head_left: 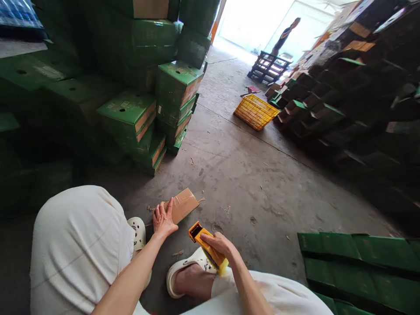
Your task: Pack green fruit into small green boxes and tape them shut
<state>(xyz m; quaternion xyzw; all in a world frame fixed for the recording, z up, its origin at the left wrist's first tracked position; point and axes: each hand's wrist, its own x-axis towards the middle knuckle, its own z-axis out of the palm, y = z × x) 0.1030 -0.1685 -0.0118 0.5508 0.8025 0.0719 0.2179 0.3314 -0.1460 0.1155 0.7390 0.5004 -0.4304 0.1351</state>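
Between my feet and the stacked boxes, a brown cardboard box (185,204) with a green lower edge sits low over the floor. My left hand (163,220) rests on its near left end, fingers spread. To the right, my right hand (219,243) grips a yellow tape dispenser (206,245), its dark opening pointing up and left toward the box. A small gap separates the dispenser from the box.
Green boxes (131,107) are stacked at the left, more cartons (315,109) along the right. A yellow crate (256,112) lies farther off, near a dark pallet (268,68) and a person (285,37). Flat green cartons (354,262) lie at the lower right.
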